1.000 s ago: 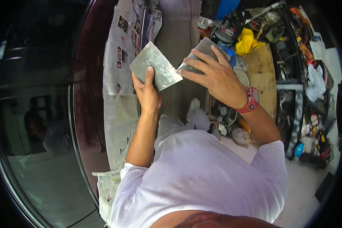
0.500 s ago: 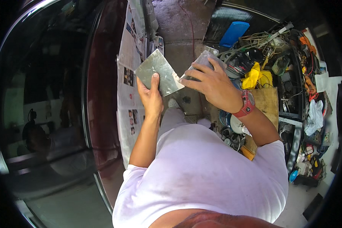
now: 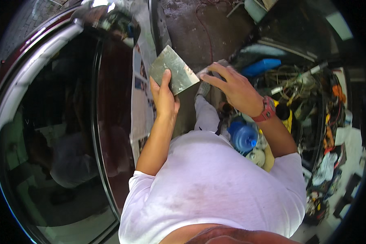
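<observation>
A square, grey-green flat plate (image 3: pixel 173 65) is in my left hand (image 3: pixel 164 97), with the thumb on its upper face and the fingers underneath. Pale paste is smeared along its right edge. My right hand (image 3: pixel 242 91), wearing a red watch (image 3: pixel 266 109), grips a second flat grey plate (image 3: pixel 223 62), now tilted nearly edge-on and mostly hidden behind the fingers. The near edge of this second plate lies close to the pasty edge of the first; whether they touch I cannot tell.
A dark red vehicle (image 3: pixel 114 122) with dark glass stands on my left, beside printed paper sheets (image 3: pixel 141 110). To the right are a blue water jug (image 3: pixel 244 136), a blue plastic piece (image 3: pixel 262 67), tangled cables (image 3: pixel 290 79) and cluttered shelving. A red cord (image 3: pixel 207 30) crosses the floor ahead.
The right-hand plate has tipped from showing its broad face to nearly edge-on. The view has shifted, bringing the blue jug and more of the vehicle into sight. My left hand keeps its hold.
</observation>
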Demonstrator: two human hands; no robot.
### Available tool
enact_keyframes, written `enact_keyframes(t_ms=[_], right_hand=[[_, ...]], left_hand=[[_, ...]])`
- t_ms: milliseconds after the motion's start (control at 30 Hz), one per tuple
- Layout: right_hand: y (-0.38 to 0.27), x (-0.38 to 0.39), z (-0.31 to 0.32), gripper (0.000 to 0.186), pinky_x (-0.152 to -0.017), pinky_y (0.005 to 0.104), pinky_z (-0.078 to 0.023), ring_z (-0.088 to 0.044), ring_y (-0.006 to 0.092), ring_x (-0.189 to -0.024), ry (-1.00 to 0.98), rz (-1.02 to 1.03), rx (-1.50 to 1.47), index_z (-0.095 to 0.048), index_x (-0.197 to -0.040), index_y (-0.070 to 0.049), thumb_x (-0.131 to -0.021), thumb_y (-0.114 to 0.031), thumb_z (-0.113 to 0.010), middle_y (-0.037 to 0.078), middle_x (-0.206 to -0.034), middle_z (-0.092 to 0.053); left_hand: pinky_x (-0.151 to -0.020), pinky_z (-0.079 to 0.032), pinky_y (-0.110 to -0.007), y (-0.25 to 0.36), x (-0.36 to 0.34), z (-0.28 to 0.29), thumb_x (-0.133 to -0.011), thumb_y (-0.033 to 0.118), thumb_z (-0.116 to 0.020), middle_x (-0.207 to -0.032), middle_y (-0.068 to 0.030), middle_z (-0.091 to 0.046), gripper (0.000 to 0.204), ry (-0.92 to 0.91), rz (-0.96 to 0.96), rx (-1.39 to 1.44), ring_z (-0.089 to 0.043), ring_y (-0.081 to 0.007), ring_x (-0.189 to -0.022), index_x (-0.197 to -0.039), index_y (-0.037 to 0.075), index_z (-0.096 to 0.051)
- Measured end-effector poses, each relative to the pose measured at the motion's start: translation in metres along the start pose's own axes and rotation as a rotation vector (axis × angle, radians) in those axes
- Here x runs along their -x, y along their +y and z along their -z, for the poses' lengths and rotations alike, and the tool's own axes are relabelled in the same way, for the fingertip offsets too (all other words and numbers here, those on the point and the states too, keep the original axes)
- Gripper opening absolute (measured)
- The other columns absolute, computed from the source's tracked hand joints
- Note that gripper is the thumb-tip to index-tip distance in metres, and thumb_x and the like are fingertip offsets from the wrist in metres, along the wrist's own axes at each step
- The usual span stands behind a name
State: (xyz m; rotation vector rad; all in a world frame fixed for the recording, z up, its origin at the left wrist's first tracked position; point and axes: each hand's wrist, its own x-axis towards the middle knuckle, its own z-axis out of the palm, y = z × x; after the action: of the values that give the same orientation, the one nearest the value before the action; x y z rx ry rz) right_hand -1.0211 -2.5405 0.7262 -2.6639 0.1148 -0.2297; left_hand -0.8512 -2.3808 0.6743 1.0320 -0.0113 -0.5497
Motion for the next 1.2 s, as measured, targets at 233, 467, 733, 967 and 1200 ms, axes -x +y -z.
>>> enact_keyframes(t_ms=[233, 467, 733, 967, 1200], right_hand=[[0.156, -0.136, 0.044, 0.059, -0.118, 0.0637, -0.034, -0.053, 0.0276, -0.142, 0.068, 0.066, 0.195, -0.069, -0.134, -0.022, -0.083, 0.007, -0.061, 0.002, -0.139, -0.063], [0.256, -0.245, 0.077, 0.051, -0.117, 0.0659, -0.033, -0.055, 0.0284, -0.138, -0.030, 0.121, 0.103, -0.070, -0.130, -0.019, -0.085, 0.005, -0.063, 0.002, -0.132, -0.064], [0.372, -0.359, 0.078, 0.064, -0.120, 0.0444, -0.038, -0.057, 0.0273, -0.137, -0.068, -0.099, -0.294, -0.071, -0.133, -0.015, -0.079, 0.016, -0.054, 0.005, -0.132, -0.068], [0.537, -0.483, -0.022, 0.057, -0.108, 0.0302, -0.045, -0.061, 0.0139, -0.123, 0.273, -0.611, -1.288, -0.062, -0.143, -0.007, -0.091, 0.010, -0.051, 0.008, -0.140, -0.067], [0.654, -0.631, -0.131, 0.046, -0.097, 0.0301, -0.050, -0.065, 0.0134, -0.106, 0.257, -0.638, -1.214, -0.062, -0.141, -0.005, -0.094, -0.005, -0.058, 0.008, -0.121, -0.072]], left_hand=[[-0.101, -0.048, -0.032, -0.050, -0.173, -0.080, -0.104, 0.011, -0.068, -0.125, -0.0081, -0.063, 0.037, 0.031, -0.247, -0.224, -0.059, -0.0155, -0.112, -0.136, 0.002, -0.053], [-0.102, -0.047, -0.030, -0.051, -0.292, -0.159, -0.104, 0.009, -0.066, -0.127, -0.0087, -0.062, 0.036, 0.014, -0.335, -0.360, -0.059, -0.0155, -0.113, -0.136, 0.001, -0.053], [-0.105, -0.051, -0.036, -0.066, -0.455, -0.170, -0.102, 0.012, -0.070, -0.133, -0.0093, -0.063, 0.045, 0.272, -0.198, -0.115, -0.062, -0.0213, -0.120, -0.142, 0.004, -0.053], [-0.098, -0.057, -0.041, -0.042, -0.655, -0.181, -0.102, 0.013, -0.069, -0.127, -0.0108, -0.066, 0.042, 0.168, -0.170, -0.137, -0.066, -0.0247, -0.113, -0.140, 0.003, -0.054], [-0.102, -0.054, -0.037, -0.082, -0.748, -0.178, -0.100, 0.015, -0.070, -0.130, -0.0094, -0.064, 0.049, 0.193, 0.288, -0.413, -0.065, -0.0215, -0.115, -0.144, 0.003, -0.052]])
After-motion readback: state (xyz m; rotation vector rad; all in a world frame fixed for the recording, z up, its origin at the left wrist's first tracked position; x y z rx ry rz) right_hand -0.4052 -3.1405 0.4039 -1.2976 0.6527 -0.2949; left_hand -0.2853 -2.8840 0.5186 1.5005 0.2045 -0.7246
